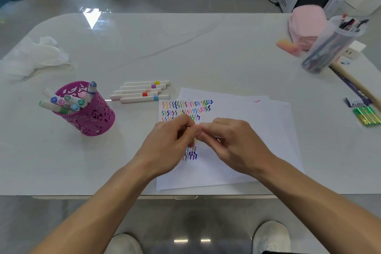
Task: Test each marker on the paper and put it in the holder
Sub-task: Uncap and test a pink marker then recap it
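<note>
Over the white paper (pixel 247 130), which carries rows of coloured squiggles, my left hand (pixel 171 142) and my right hand (pixel 233 142) meet with curled fingers. Between them they pinch a white marker (pixel 215 136); only a sliver of it shows, and its colour is hidden. To the left stands the purple cut-out holder (pixel 92 117) with several capped markers (pixel 70 103) leaning in it. Several white markers with coloured bands (pixel 142 92) lie side by side on the table, between the holder and the paper's top edge.
Crumpled white cloth (pixel 35 55) lies at the far left. At the right are a pink pouch (pixel 307 24), a clear tub of pens (pixel 329 47), an orange-pink eraser (pixel 287 46), a wooden stick (pixel 354 82) and a green pack (pixel 367 115). The table's front edge (pixel 185 195) is close to me.
</note>
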`<state>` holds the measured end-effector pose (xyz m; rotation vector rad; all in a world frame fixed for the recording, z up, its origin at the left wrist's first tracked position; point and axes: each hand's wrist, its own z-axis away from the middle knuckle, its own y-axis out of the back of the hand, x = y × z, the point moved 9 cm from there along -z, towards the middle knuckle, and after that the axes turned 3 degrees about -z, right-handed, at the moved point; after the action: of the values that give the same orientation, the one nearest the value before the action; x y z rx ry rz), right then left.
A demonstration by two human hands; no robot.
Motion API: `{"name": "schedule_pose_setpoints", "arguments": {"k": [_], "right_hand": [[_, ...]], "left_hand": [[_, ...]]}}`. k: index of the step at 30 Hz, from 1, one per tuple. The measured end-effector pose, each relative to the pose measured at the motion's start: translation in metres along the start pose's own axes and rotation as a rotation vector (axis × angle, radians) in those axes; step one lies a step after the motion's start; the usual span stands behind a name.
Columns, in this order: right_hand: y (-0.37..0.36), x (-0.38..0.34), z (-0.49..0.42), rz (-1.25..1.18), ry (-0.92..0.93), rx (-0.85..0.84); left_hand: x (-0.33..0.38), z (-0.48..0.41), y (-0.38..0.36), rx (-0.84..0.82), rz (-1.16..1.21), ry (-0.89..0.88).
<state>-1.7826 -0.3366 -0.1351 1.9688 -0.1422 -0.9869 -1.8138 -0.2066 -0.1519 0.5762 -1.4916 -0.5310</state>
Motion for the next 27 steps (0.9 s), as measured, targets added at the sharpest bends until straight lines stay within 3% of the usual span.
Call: {"name": "schedule_pose_setpoints", "arguments": {"k": [6,15,19,27], "right_hand": [[-0.009,0.009,-0.001,0.031,-0.104,-0.094],[-0.013,0.003,0.000,0.153,-0.030,-0.154],[-0.009,0.003,-0.002,0.163,-0.028,-0.101],[-0.004,0.027,-0.005,-0.058,-0.233,-0.116]], "left_hand": [[-0.002,-0.001,-0.002,-0.002,-0.032,-0.004],[-0.004,-0.001,-0.009,-0.037,-0.022,0.008],[-0.003,-0.002,-0.007,-0.011,0.002,0.008],[-0.012,-0.006,0.007,0.076,0.007,0.050]]}}
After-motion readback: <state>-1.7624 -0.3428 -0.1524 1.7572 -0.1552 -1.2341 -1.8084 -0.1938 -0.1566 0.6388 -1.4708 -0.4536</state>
